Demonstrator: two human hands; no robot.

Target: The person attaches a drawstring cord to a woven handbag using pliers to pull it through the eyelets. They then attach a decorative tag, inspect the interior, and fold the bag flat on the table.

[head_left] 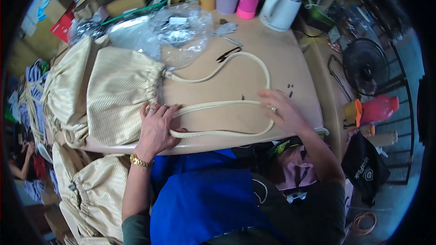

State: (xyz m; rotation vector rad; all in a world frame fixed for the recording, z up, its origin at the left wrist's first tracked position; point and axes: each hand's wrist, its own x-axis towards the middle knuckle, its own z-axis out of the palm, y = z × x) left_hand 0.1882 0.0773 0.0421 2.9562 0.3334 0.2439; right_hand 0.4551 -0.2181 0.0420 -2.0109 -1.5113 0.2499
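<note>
A cream woven drawstring bag (pixel 119 95) lies flat on the table, its gathered mouth toward the right. My left hand (pixel 156 124) is closed over the near corner of that mouth, where the cords come out; its thumb is partly hidden. From the bag, a pale braided cord (pixel 218 106) runs right in long loops. At the loops' right end my right hand (pixel 282 110) pinches the cord between its fingers. Black thread snips (pixel 228 54) lie beside the far loop. A second cream bag (pixel 68 81) sits left of the first, partly behind it.
More cream bags (pixel 97 190) are piled below the table's front edge at left. Clear plastic wrap (pixel 184 34) covers the back of the table (pixel 290 59). A pink bottle (pixel 250 0) and a white kettle (pixel 281 7) stand at the back. A dark fan (pixel 366 61) is at right.
</note>
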